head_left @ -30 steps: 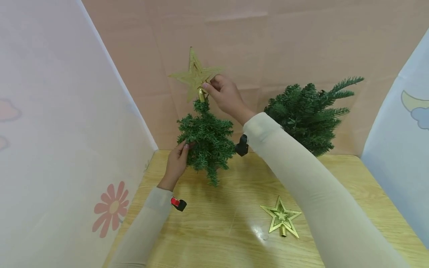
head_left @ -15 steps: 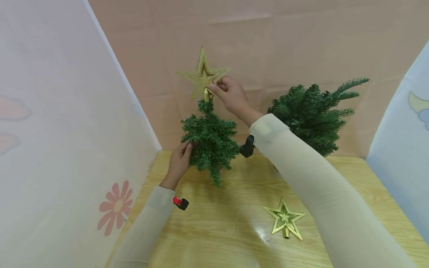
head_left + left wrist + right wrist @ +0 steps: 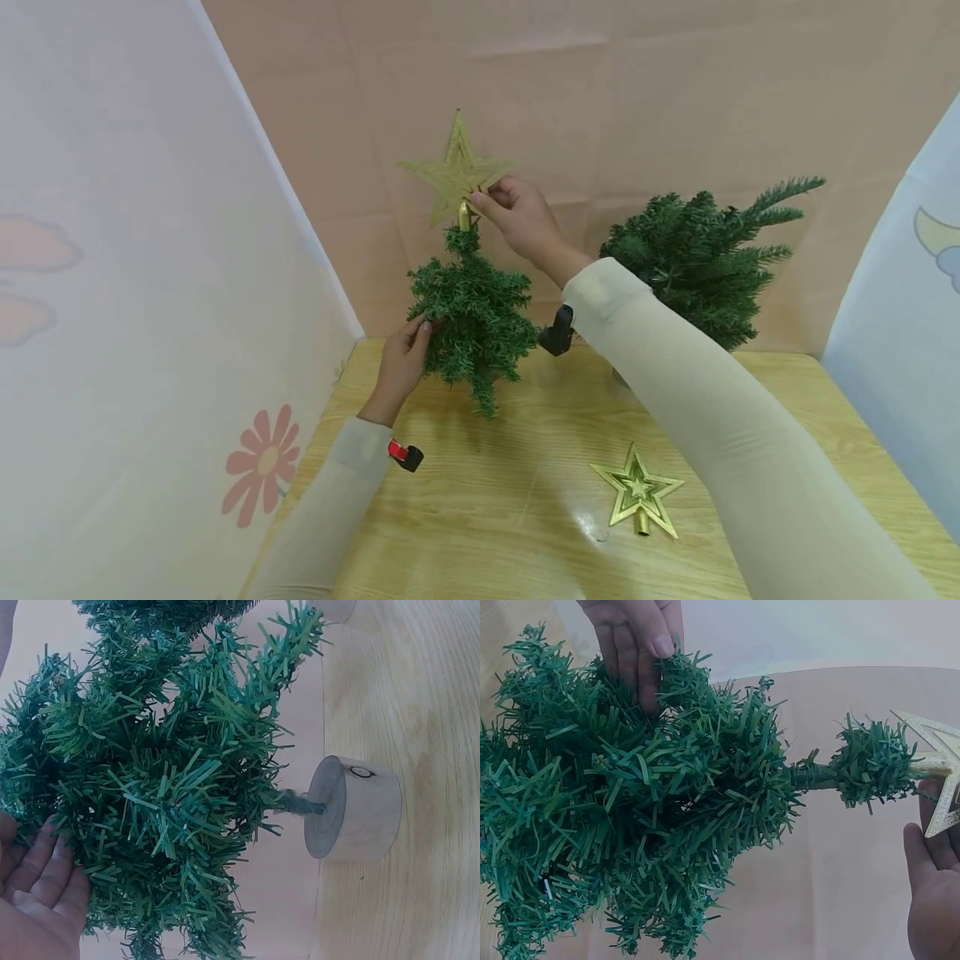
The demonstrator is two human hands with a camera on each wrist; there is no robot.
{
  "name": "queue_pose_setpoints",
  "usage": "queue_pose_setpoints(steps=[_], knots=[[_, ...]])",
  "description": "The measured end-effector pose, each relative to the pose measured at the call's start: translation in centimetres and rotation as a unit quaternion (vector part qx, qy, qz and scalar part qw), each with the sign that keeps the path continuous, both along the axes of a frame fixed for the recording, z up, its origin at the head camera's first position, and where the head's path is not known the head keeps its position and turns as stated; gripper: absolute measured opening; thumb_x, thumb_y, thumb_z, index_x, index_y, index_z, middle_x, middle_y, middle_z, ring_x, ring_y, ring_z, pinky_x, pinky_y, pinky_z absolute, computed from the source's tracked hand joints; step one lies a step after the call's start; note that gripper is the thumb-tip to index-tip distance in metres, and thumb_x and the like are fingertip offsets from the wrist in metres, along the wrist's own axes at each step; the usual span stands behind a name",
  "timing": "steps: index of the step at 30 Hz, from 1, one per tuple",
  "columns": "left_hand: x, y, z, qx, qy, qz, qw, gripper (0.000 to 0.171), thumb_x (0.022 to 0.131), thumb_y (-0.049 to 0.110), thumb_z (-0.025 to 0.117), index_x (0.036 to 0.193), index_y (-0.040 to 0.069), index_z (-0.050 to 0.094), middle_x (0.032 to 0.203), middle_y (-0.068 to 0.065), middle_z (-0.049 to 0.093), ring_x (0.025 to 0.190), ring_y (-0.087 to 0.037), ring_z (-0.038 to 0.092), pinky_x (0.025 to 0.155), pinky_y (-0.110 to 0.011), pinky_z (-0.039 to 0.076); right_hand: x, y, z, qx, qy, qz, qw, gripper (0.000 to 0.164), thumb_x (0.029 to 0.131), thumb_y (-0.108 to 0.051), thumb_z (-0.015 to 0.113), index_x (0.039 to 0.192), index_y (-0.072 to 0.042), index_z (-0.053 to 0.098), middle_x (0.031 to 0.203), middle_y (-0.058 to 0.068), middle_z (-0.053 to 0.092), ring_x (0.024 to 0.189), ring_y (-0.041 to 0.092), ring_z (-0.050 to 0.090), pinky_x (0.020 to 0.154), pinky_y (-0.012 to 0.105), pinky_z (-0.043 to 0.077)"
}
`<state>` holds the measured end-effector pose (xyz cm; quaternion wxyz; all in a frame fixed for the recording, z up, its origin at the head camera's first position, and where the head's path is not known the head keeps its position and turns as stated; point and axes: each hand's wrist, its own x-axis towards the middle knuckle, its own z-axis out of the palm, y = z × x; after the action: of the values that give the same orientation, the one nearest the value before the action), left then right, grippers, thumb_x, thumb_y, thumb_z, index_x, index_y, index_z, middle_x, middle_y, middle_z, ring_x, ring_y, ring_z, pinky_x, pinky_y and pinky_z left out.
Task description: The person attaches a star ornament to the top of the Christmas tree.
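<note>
My right hand (image 3: 521,217) pinches a gold star tree topper (image 3: 459,167) by its lower right part. The topper's socket (image 3: 464,218) stands over the tip of a small artificial Christmas tree (image 3: 472,308), meeting the top sprig in the right wrist view. My left hand (image 3: 401,367) holds the tree's left side, thumb in front and fingers in among the branches. Some of those fingertips are hidden by the needles. In the left wrist view the tree's round wooden base (image 3: 356,810) rests on the table, with a short bare trunk above it.
A second gold star topper (image 3: 637,490) lies flat on the wood-grain table (image 3: 465,517) at front right. Another, darker green tree (image 3: 690,262) stands behind my right forearm. Printed cloth walls (image 3: 150,250) enclose the left, right and back.
The head view has shifted slightly, so the scene sits a little further right. The star's socket now sits slightly lower against the tree's tip. Both hands keep their holds.
</note>
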<state>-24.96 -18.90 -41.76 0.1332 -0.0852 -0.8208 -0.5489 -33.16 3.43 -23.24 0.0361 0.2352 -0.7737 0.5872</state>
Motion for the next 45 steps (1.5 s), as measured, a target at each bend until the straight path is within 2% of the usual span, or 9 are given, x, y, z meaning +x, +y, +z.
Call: queue_pose_setpoints(steps=[4,7,9,17,22,33,37,40,45], knots=[[0.00,-0.05,-0.05,-0.006,-0.003,0.005,1.0000,0.054,0.104,0.042,0.042,0.146,0.008,0.044,0.107,-0.022,0.063,0.049,-0.017,0.040,0.060,-0.036,0.042,0.05,0.08,-0.10,-0.005,-0.005,0.000,1.000,0.037,0.096,-0.040,0.060,0.117,-0.009,0.063,0.119,0.002,0.068,0.118,0.012,0.056,0.105,0.038,0.039],[0.03,-0.06,-0.09,-0.007,-0.006,0.009,0.9999,0.055,0.104,0.043,0.043,0.146,0.007,0.045,0.125,-0.018,0.061,0.083,-0.021,0.062,0.073,-0.037,0.047,0.08,0.11,-0.17,-0.012,-0.005,0.003,1.000,0.037,0.096,-0.039,0.061,0.119,-0.010,0.063,0.119,0.002,0.068,0.118,0.013,0.056,0.106,0.037,0.038],[0.11,-0.06,-0.06,-0.004,-0.007,0.009,0.9999,0.055,0.104,0.043,0.043,0.146,0.007,0.045,0.136,-0.015,0.056,0.113,-0.024,0.059,0.082,-0.038,0.046,0.06,0.18,-0.21,-0.022,-0.007,0.005,1.000,0.036,0.096,-0.038,0.061,0.119,-0.010,0.063,0.121,0.002,0.067,0.118,0.013,0.056,0.106,0.036,0.038],[0.37,-0.10,-0.10,-0.010,-0.011,0.010,0.9998,0.055,0.104,0.043,0.043,0.146,0.008,0.045,0.139,-0.014,0.053,0.121,-0.028,0.055,0.085,-0.041,0.046,0.01,0.32,-0.15,-0.031,-0.007,0.007,0.999,0.038,0.100,-0.036,0.053,0.129,-0.012,0.058,0.132,0.000,0.059,0.120,0.012,0.052,0.099,0.035,0.042],[0.24,-0.08,0.00,-0.017,-0.006,0.010,0.9998,0.056,0.104,0.045,0.042,0.147,0.009,0.044,0.134,-0.014,0.057,0.090,-0.033,0.060,0.077,-0.041,0.047,-0.23,0.15,0.07,-0.003,0.012,0.009,1.000,0.038,0.104,-0.038,0.044,0.131,-0.014,0.053,0.133,0.002,0.053,0.121,0.015,0.049,0.099,0.034,0.040],[0.13,0.02,0.12,-0.011,-0.010,0.004,0.9999,0.055,0.104,0.042,0.042,0.147,0.008,0.044,0.102,-0.023,0.062,0.044,-0.019,0.033,0.054,-0.036,0.039,-0.34,0.17,0.45,-0.001,0.004,0.032,0.999,0.038,0.105,-0.035,0.042,0.132,-0.010,0.051,0.139,0.002,0.050,0.132,0.012,0.042,0.109,0.035,0.034],[0.21,0.00,0.17,-0.012,-0.010,0.011,0.9998,0.054,0.104,0.043,0.043,0.146,0.008,0.046,0.127,-0.018,0.060,0.081,-0.029,0.062,0.070,-0.039,0.047,-0.14,0.20,0.38,0.001,0.004,0.030,1.000,0.039,0.104,-0.037,0.043,0.129,-0.009,0.053,0.136,0.002,0.052,0.129,0.012,0.044,0.107,0.036,0.036],[0.19,-0.01,0.27,-0.009,-0.012,0.012,0.9998,0.055,0.104,0.043,0.044,0.145,0.007,0.046,0.137,-0.015,0.054,0.119,-0.029,0.056,0.088,-0.042,0.049,0.02,0.25,0.23,-0.001,0.004,0.021,1.000,0.039,0.104,-0.038,0.043,0.124,-0.005,0.055,0.114,0.006,0.057,0.107,0.016,0.052,0.094,0.035,0.041],[0.17,-0.11,0.42,-0.005,-0.020,0.013,0.9997,0.056,0.103,0.045,0.046,0.145,0.009,0.047,0.137,-0.014,0.055,0.126,-0.027,0.051,0.099,-0.046,0.044,0.18,0.26,0.10,-0.013,0.000,0.015,1.000,0.040,0.104,-0.037,0.044,0.120,-0.003,0.057,0.075,0.009,0.040,0.065,0.021,0.036,0.072,0.035,0.037]])
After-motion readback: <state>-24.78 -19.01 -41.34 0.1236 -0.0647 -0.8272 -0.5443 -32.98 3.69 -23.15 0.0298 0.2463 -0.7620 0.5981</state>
